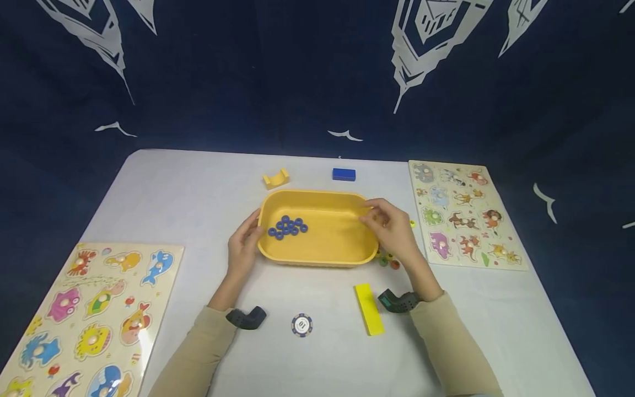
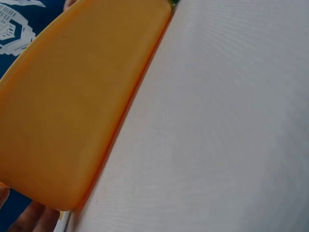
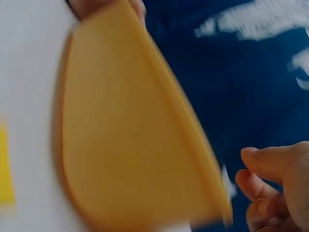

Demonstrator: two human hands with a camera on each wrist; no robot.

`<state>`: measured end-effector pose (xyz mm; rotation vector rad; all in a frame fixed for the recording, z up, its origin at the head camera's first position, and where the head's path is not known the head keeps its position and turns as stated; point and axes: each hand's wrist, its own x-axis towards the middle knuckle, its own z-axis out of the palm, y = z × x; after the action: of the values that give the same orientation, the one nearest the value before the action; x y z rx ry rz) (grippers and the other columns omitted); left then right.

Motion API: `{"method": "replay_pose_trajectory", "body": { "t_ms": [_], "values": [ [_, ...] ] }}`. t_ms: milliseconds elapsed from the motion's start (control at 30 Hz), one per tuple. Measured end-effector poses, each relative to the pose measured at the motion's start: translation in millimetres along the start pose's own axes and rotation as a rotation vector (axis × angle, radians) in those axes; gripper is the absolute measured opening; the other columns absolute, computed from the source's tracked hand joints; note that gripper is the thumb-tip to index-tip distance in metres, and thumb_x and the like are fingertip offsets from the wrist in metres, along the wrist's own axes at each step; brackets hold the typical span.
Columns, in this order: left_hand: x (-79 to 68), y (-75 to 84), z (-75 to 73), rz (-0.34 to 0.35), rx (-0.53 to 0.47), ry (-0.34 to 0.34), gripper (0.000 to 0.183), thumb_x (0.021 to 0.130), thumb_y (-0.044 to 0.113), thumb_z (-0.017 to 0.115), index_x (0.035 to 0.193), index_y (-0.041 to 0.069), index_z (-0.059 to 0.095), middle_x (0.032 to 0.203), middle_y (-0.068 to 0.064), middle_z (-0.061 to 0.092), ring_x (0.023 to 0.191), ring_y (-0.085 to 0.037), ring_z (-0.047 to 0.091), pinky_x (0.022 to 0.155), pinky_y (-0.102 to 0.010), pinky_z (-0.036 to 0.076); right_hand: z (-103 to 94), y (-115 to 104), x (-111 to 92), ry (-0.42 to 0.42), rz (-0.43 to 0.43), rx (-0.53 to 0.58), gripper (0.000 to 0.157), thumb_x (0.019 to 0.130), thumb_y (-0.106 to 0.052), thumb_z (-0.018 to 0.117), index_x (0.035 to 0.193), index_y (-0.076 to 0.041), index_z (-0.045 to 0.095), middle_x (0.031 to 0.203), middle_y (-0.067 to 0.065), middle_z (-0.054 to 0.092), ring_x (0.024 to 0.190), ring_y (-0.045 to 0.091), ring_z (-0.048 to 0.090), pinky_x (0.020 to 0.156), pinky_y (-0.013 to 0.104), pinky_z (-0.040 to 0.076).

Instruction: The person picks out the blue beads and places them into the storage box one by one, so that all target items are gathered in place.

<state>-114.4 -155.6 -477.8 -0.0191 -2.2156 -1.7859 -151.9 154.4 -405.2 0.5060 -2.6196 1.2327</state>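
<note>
A yellow tray stands in the middle of the table, with several small blue rings grouped in its left half. My left hand holds the tray's left end; in the left wrist view its fingers are at that end wall. Over the tray's right end is my right hand. The right wrist view shows its thumb and loosely bent fingers apart from the tray, with nothing seen between them. Small green, orange and yellow pieces lie beside the tray, partly hidden under the right hand.
Behind the tray lie a yellow curved block and a blue block. In front are a poker chip and a yellow bar. Animal puzzle boards lie at left and right. A dark patterned curtain hangs behind.
</note>
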Motion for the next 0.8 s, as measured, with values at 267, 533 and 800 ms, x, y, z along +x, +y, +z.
{"method": "replay_pose_trajectory", "body": {
  "t_ms": [267, 533, 800],
  "values": [
    [0.6, 1.4, -1.5, -0.017, -0.017, -0.020, 0.038, 0.091, 0.020, 0.047, 0.130, 0.024, 0.045, 0.114, -0.008, 0.057, 0.100, -0.013, 0.050, 0.088, -0.023, 0.042, -20.7, 48, -15, 0.182, 0.172, -0.009, 0.030, 0.079, -0.023, 0.066, 0.108, -0.016, 0.060, 0.074, 0.002, 0.059, 0.054, 0.014, 0.045, 0.043, 0.019, 0.037],
    [-0.5, -0.8, -1.4, 0.010, -0.026, -0.004, 0.038, 0.091, 0.021, 0.049, 0.128, 0.025, 0.047, 0.112, -0.007, 0.058, 0.100, -0.016, 0.053, 0.088, -0.022, 0.043, -16.4, 70, -19, 0.178, 0.236, -0.055, 0.031, 0.079, -0.024, 0.066, 0.108, -0.013, 0.060, 0.072, 0.003, 0.058, 0.051, 0.013, 0.045, 0.038, 0.021, 0.036],
    [0.7, 1.5, -1.9, 0.008, -0.031, -0.006, 0.038, 0.091, 0.018, 0.049, 0.128, 0.023, 0.047, 0.111, -0.008, 0.059, 0.098, -0.015, 0.053, 0.087, -0.021, 0.043, -2.2, 80, -21, 0.113, 0.282, -0.207, 0.025, 0.082, -0.022, 0.062, 0.104, -0.011, 0.061, 0.071, 0.003, 0.056, 0.054, 0.014, 0.049, 0.043, 0.020, 0.040]
  ]
}}
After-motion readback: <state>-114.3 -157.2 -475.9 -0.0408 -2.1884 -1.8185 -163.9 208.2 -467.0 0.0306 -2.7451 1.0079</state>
